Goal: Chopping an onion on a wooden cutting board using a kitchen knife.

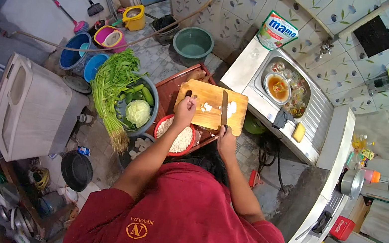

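Note:
A kitchen knife [224, 105] is upright in the view across a wooden cutting board [199, 89], and my right hand [227, 140] grips its black handle. White chopped pieces [232, 109] lie right of the blade, and a smaller white heap [206, 107] lies left of it. My left hand [185, 112] is over the board's left edge, fingers curled together; whether they pinch something is hidden. Below the board is a red-rimmed basin [193, 136] of diced white pieces, partly covered by my left forearm. A reddish-brown low table [167, 86] is under the board.
Left of the board, a grey basin [156, 110] holds a cabbage [138, 112] and cucumbers [148, 95], with leafy greens [109, 82] over its rim. White round pieces [143, 144] sit in a dark basin below. At right, a sink [269, 59] holds glasses and a bowl [277, 88].

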Tool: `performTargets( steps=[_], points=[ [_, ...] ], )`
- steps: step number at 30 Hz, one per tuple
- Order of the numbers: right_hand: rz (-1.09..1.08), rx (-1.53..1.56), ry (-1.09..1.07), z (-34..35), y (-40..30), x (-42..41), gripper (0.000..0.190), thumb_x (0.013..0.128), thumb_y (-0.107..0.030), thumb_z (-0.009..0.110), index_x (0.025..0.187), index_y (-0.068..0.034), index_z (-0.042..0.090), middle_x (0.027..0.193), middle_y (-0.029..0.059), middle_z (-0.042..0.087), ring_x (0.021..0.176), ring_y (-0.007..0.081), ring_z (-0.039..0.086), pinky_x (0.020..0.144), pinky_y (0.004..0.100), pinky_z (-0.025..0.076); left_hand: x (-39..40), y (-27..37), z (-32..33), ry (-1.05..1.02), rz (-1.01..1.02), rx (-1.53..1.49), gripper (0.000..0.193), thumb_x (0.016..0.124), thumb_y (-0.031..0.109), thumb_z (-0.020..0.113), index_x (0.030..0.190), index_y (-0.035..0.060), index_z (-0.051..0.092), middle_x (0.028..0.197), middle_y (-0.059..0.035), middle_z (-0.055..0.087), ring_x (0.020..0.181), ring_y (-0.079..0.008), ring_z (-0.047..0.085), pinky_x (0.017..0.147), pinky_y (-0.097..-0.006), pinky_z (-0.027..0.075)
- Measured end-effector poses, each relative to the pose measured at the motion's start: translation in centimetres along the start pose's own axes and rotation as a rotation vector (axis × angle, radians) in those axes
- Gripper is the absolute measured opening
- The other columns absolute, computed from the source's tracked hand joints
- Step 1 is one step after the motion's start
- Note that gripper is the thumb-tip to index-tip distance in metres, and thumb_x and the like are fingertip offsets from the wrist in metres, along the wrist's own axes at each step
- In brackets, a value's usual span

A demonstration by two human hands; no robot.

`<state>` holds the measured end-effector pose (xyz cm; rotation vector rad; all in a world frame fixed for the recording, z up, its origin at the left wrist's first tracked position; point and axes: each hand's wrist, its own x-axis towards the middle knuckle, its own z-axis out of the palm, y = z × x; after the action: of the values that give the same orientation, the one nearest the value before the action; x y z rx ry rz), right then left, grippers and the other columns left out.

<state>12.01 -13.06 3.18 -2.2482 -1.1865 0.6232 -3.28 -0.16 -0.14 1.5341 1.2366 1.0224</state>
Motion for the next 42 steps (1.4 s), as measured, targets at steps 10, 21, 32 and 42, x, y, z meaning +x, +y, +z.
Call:
performTargets(
  steps=[10,21,32,42],
  points=[
    [-0.085,0.069,-0.192,1.3,0.6,-1.2,0.038,0.095,-0.033,0.045,0.089,0.003,0.058,0.077,0.0311,0.058,0.079,0.0476,0.057,0.066,0.0517,0.044,-2.3,-0.6,-4.0,0.274,-0.035,-0.04,0.003,0.083,-0.001,0.056,0.085,-0.0001,0.055,0.07,-0.0047,0.059,0.064,-0.0116,0.059,0.06,-0.0259,0.047],
    [-0.217,0.139,-0.524,4.0,-0.1,-4.5,0.039,0.094,-0.034,0.046,0.093,0.004,0.057,0.082,0.0331,0.057,0.085,0.0492,0.055,0.074,0.0512,0.044,-7.9,-4.5,-6.2,0.381,-0.14,0.022,0.007,0.082,0.0,0.056,0.088,0.0007,0.054,0.076,-0.0062,0.059,0.067,-0.0149,0.057,0.063,-0.0281,0.046],
    [0.15,0.278,-0.914,1.9,-3.0,-5.9,0.045,0.096,-0.043,0.038,0.099,-0.001,0.052,0.052,0.0081,0.049,0.036,0.0166,0.048,0.034,0.031,0.041,-12.5,-5.1,-4.6,0.16,-0.253,0.051,0.06,0.07,0.039,0.078,0.097,0.001,0.041,0.088,-0.0096,0.043,0.086,-0.0211,0.046,0.075,-0.0346,0.04],
    [0.384,0.176,-1.106,0.0,-1.6,-5.1,0.052,0.095,-0.046,0.038,0.112,0.001,0.05,0.058,0.0056,0.047,0.036,0.013,0.044,0.034,0.0284,0.039,-10.5,-11.0,-4.4,0.241,-0.495,0.42,0.062,0.071,0.047,0.073,0.096,-0.0034,0.044,0.084,-0.0189,0.056,0.085,-0.0364,0.055,0.075,-0.0427,0.044]
  ],
)
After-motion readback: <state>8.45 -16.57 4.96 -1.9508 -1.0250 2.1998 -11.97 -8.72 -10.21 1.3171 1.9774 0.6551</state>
